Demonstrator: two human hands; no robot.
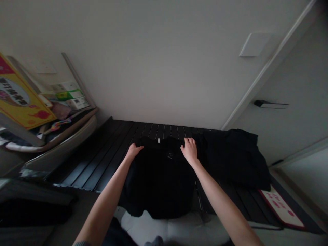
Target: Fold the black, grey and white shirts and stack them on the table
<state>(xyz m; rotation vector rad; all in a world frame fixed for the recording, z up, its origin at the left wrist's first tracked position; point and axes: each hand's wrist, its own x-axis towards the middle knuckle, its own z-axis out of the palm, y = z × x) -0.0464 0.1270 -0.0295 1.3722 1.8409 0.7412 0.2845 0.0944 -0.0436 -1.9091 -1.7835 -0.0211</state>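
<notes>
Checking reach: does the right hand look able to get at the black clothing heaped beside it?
Probably yes: the right hand, on the black garment, sits beside the heap, nothing visible between.

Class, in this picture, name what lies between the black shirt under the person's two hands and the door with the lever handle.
The head view shows a heaped black garment there, lying on the dark slatted surface between the black shirt and the white door.

Nothing readable, yellow box (19,94), red-edged mat (280,208), lettering blurred
</notes>
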